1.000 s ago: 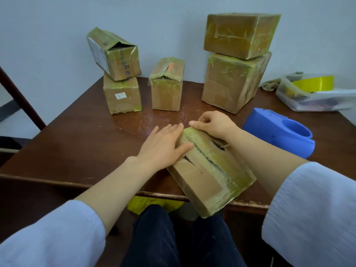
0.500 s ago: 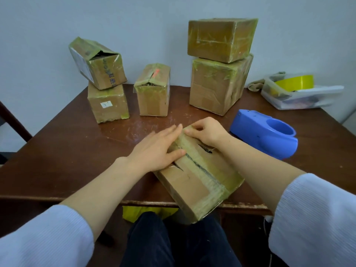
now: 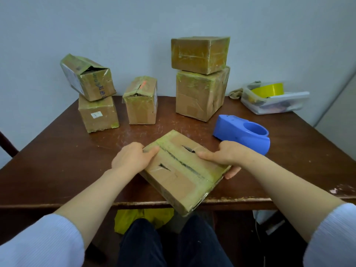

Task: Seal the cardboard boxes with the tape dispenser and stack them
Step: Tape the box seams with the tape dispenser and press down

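A flat cardboard box [image 3: 181,176] with a taped, partly torn top seam lies at the table's front edge, one corner overhanging it. My left hand [image 3: 131,158] grips its left side, thumb on top. My right hand [image 3: 225,155] grips its right side, thumb on top and fingers under the edge. The blue tape dispenser [image 3: 242,133] stands just behind my right hand. Two sealed boxes [image 3: 200,78] are stacked at the back. A single small box [image 3: 141,101] stands left of them, and a tilted open box [image 3: 87,78] rests on another box [image 3: 98,114] further left.
A clear plastic tub [image 3: 273,103] with a yellow tape roll [image 3: 269,88] sits at the back right of the brown table [image 3: 57,151]. A wall runs behind the boxes. Yellow material [image 3: 134,218] lies below the table edge by my legs.
My left hand went from lying flat on the box top to gripping its left side. My right hand shifted from the far corner to the right side. The box turned slightly.
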{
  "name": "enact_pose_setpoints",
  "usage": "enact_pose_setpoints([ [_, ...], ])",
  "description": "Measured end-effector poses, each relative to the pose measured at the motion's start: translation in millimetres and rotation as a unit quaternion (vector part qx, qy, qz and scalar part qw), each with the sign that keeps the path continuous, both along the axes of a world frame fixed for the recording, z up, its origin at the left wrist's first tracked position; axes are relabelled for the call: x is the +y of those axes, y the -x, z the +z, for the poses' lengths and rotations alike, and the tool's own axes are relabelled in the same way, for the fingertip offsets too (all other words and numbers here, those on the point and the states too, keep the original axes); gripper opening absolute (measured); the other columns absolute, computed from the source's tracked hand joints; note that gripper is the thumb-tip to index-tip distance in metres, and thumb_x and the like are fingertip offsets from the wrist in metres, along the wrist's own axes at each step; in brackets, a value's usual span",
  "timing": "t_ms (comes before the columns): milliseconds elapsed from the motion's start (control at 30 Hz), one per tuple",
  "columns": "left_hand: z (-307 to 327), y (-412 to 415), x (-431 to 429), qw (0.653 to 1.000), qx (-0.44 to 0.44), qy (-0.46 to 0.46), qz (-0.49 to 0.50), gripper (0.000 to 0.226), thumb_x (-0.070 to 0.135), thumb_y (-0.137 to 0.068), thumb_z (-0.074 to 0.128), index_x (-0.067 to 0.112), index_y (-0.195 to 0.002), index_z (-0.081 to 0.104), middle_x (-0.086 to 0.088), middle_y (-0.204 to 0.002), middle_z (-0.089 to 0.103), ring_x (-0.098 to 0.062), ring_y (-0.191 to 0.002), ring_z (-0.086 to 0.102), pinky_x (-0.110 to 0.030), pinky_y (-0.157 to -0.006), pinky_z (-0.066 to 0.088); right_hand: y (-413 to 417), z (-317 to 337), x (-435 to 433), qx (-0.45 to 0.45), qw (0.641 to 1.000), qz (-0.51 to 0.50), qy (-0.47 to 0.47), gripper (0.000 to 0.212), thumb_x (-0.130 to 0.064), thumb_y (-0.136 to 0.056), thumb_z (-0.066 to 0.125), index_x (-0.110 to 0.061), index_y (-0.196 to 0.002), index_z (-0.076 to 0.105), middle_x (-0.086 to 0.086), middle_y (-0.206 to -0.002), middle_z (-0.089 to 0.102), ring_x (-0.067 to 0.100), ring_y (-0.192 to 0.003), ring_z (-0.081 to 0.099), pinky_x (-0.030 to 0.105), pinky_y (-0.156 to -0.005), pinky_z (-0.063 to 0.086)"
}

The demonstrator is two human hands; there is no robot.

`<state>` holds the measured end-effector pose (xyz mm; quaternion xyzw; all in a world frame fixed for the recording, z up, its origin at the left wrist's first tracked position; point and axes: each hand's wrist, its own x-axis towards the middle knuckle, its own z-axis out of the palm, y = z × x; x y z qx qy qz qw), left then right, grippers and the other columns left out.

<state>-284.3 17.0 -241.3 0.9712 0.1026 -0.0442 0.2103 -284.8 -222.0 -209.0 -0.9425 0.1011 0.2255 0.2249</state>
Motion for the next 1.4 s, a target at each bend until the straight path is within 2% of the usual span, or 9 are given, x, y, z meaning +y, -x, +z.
enact_pose_setpoints([
  [267, 3.4, 8.3, 8.2, 0.989, -0.043, 0.126, 0.071, 0.046, 0.047, -0.094, 0.05, 0.009, -0.077, 0.069, -0.007, -0.075, 0.063, -0.032, -0.082, 0.063, -0.037, -0.072, 0.054, 2.6, -18.5, -12.3, -0.171, 0.909, -0.169, -0.34, 0.03, -0.017, -0.085, 0.069, 0.005, -0.103, 0.064, 0.021, -0.104, 0.065, 0.023, -0.086, 0.057, 0.043, -0.089, 0.049],
  [367, 4.8, 9.7, 6.0, 0.981, -0.052, 0.166, 0.083, 0.037, 0.043, -0.094, 0.051, 0.011, -0.1, 0.07, -0.012, -0.111, 0.066, -0.032, -0.101, 0.061, -0.044, -0.086, 0.054, -1.4, -21.4, 1.5, -0.187, 0.875, -0.216, -0.39, 0.035, -0.012, -0.091, 0.06, 0.014, -0.114, 0.054, 0.023, -0.115, 0.063, 0.034, -0.109, 0.06, 0.052, -0.098, 0.045],
  [433, 5.5, 13.0, 2.4, 0.976, -0.049, 0.192, 0.086, 0.043, 0.045, -0.095, 0.049, 0.019, -0.128, 0.059, -0.006, -0.132, 0.056, -0.03, -0.118, 0.052, -0.042, -0.095, 0.048, -2.6, -24.0, 11.5, -0.164, 0.879, -0.208, -0.397, 0.029, -0.016, -0.096, 0.052, 0.001, -0.118, 0.059, 0.01, -0.111, 0.066, 0.029, -0.106, 0.062, 0.045, -0.096, 0.048],
  [567, 12.3, 17.7, 1.5, 0.89, -0.117, 0.418, 0.141, 0.039, 0.039, -0.093, 0.057, 0.016, -0.123, 0.063, -0.002, -0.126, 0.06, -0.022, -0.114, 0.053, -0.035, -0.096, 0.044, -1.7, -19.9, 23.8, -0.187, 0.853, -0.167, -0.458, 0.034, -0.031, -0.101, 0.041, -0.035, -0.133, 0.049, -0.008, -0.12, 0.062, 0.018, -0.109, 0.059, 0.044, -0.096, 0.049],
  [733, 48.8, 20.7, 2.6, 0.825, -0.128, 0.54, 0.106, 0.04, 0.04, -0.089, 0.062, 0.037, -0.129, 0.056, 0.008, -0.122, 0.057, -0.017, -0.111, 0.053, -0.041, -0.1, 0.04, -3.4, 1.7, 31.8, -0.315, 0.821, -0.142, -0.455, 0.033, -0.034, -0.098, 0.047, -0.027, -0.129, 0.055, -0.005, -0.116, 0.065, 0.016, -0.109, 0.06, 0.043, -0.098, 0.047],
  [867, 73.3, 14.4, 4.1, 0.803, -0.166, 0.562, 0.109, 0.039, 0.039, -0.092, 0.057, 0.035, -0.131, 0.054, 0.006, -0.115, 0.06, -0.013, -0.096, 0.058, -0.042, -0.083, 0.051, -5.1, 25.3, 24.8, -0.258, 0.801, -0.155, -0.518, 0.078, -0.055, -0.074, 0.068, -0.022, -0.14, 0.044, -0.005, -0.135, 0.053, 0.015, -0.119, 0.055, 0.041, -0.103, 0.044],
  [967, 95.8, 5.2, -1.9, 0.795, -0.177, 0.569, 0.111, 0.034, 0.038, -0.095, 0.054, 0.032, -0.128, 0.056, 0.008, -0.105, 0.061, -0.014, -0.095, 0.058, -0.043, -0.086, 0.051, -10.5, 42.2, 16.6, -0.256, 0.791, -0.097, -0.548, 0.069, -0.029, -0.078, 0.071, -0.027, -0.141, 0.041, -0.008, -0.129, 0.057, 0.012, -0.109, 0.06, 0.042, -0.097, 0.049],
  [1200, 158.9, -29.9, -33.2, 0.786, -0.207, 0.582, 0.016, 0.019, 0.017, -0.091, 0.057, 0.024, -0.108, 0.065, 0.002, -0.11, 0.067, -0.012, -0.1, 0.062, -0.036, -0.093, 0.049, -40.7, 103.1, -2.1, -0.423, 0.728, -0.161, -0.514, 0.044, -0.035, -0.083, 0.069, -0.014, -0.121, 0.06, 0.0, -0.1, 0.067, 0.012, -0.089, 0.064, 0.031, -0.074, 0.054],
  [1400, 198.5, -69.5, -61.2, 0.798, -0.275, 0.531, -0.076, 0.017, 0.018, -0.094, 0.055, 0.032, -0.093, 0.064, 0.024, -0.084, 0.06, 0.012, -0.073, 0.051, -0.004, -0.058, 0.04, -85.6, 146.2, -18.1, -0.526, 0.717, -0.203, -0.41, 0.04, -0.039, -0.088, 0.061, -0.011, -0.118, 0.058, 0.007, -0.112, 0.065, 0.02, -0.101, 0.061, 0.037, -0.092, 0.049],
])
